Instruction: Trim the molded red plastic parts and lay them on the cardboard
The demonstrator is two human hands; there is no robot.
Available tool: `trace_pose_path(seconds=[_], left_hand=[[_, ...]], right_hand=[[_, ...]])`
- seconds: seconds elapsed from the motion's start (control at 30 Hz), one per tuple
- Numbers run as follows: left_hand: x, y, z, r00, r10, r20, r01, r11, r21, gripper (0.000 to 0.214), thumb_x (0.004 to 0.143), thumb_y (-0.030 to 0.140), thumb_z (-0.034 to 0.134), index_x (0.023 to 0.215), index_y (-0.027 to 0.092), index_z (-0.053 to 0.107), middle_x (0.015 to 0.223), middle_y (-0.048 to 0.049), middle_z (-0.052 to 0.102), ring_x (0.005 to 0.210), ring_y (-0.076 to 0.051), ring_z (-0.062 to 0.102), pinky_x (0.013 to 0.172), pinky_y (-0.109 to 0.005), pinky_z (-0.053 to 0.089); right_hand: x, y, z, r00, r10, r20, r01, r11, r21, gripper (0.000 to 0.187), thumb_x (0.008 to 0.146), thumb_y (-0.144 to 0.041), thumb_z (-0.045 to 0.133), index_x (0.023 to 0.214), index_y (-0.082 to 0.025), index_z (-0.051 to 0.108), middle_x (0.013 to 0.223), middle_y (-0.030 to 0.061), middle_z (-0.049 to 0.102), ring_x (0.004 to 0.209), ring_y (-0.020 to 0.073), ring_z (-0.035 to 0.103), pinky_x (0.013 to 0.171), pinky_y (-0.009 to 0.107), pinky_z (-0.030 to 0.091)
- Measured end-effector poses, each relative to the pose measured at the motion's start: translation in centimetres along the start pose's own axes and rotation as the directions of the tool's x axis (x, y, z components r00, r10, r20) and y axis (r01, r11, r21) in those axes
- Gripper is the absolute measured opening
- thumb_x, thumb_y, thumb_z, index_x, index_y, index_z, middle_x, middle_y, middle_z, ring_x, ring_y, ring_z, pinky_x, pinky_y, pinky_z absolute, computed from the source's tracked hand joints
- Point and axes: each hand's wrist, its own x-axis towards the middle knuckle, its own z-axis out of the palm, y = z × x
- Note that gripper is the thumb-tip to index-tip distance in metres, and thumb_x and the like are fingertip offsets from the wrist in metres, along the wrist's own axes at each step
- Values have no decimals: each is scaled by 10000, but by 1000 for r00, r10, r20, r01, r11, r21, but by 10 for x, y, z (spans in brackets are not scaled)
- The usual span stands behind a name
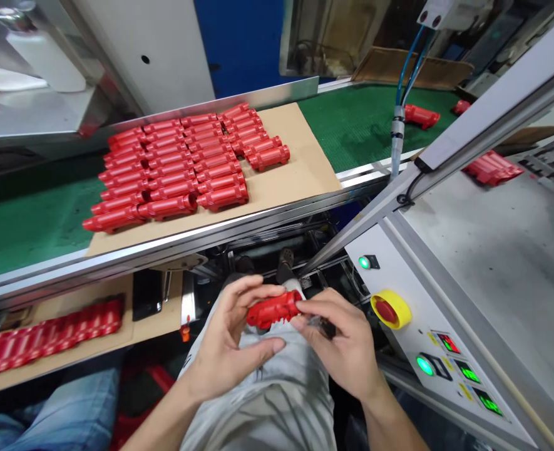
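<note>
Red ribbed plastic part (pixel 271 310) on show, held up over the lap just below the near edge of the green conveyor belt (pixel 365 119)! Both hands are closed on it: one end is wrapped by the left hand (pixel 227 341), and the other is pinched by the right hand (pixel 340 341), with a small dark piece (pixel 323 327) caught at the fingers, too hidden to be identified. A light, stiff moulding is suggested here, since it is carried by the fingers alone. The ribs should give decent purchase, so the main body looks like the best place to be gripped, though a smooth plastic finish could still let it slip.

On the belt, a cardboard sheet (pixel 305 169) is laid out, and rows of matching red parts (pixel 173 175) are lined up on it, side by side. Farther along the belt, loose red parts (pixel 422 116) are lying directly on the green surface, while blue air hoses (pixel 410 69) are seen dropping toward its far side. Below the belt's near edge, a second cardboard sheet (pixel 107 294) is carrying a long row of red parts (pixel 51 332) and a black phone (pixel 146 294). Beside the belt, a steel-topped machine console (pixel 502 250) is fitted with a red emergency stop button (pixel 387 310) in a yellow collar, and a blue wall panel (pixel 239 37) is visible beyond the belt.
</note>
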Motion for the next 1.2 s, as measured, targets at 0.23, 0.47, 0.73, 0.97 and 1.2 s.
trace_pose_path(seconds=[0.23, 0.47, 0.73, 0.97, 1.2], left_hand=[[10, 22, -6, 936, -91, 340, -110, 842, 528, 276, 961, 120, 645, 1205, 246, 677, 1061, -50, 729, 905, -211, 652, 836, -340, 506], [10, 17, 11, 948, -7, 318, -157, 859, 487, 145, 1025, 134, 529, 1121, 242, 536, 1028, -42, 578, 901, -205, 503, 837, -349, 440], [9, 14, 14, 938, 141, 315, -300, 785, 542, 234, 968, 110, 611, 1136, 255, 538, 1004, -39, 622, 879, -210, 564, 815, -344, 455], [7, 8, 17, 911, 229, 343, -407, 633, 658, 405, 910, 145, 653, 1272, 255, 508, 972, -46, 647, 819, -236, 584, 777, -367, 457], [5, 9, 14, 914, 181, 362, -397, 577, 714, 383, 937, 165, 672, 1281, 250, 526, 1006, -58, 689, 838, -245, 595, 772, -376, 438]], right_hand=[[-4, 1, -8, 989, -23, 148, 12, 997, 77, 253, 961, -160, 799, 1186, -274, 811, 917, 20, 777, 801, 167, 700, 730, 310, 563], [-14, -13, -26, 943, 249, 222, -232, 967, -102, 459, 1011, -234, 683, 1467, -284, 678, 1060, 40, 653, 875, 164, 659, 744, 278, 566], [-13, -24, -23, 967, 219, 127, -194, 963, -186, 340, 1062, -286, 655, 1395, -282, 721, 1018, 36, 744, 889, 175, 722, 773, 280, 585], [0, -26, -13, 846, 457, 275, -515, 835, 195, 216, 1009, -416, 765, 1038, -206, 804, 895, 40, 798, 777, 174, 738, 700, 270, 582], [0, -25, -3, 847, 476, 238, -522, 830, 197, 102, 931, -300, 801, 902, -202, 810, 788, 20, 769, 648, 135, 634, 604, 250, 501]])
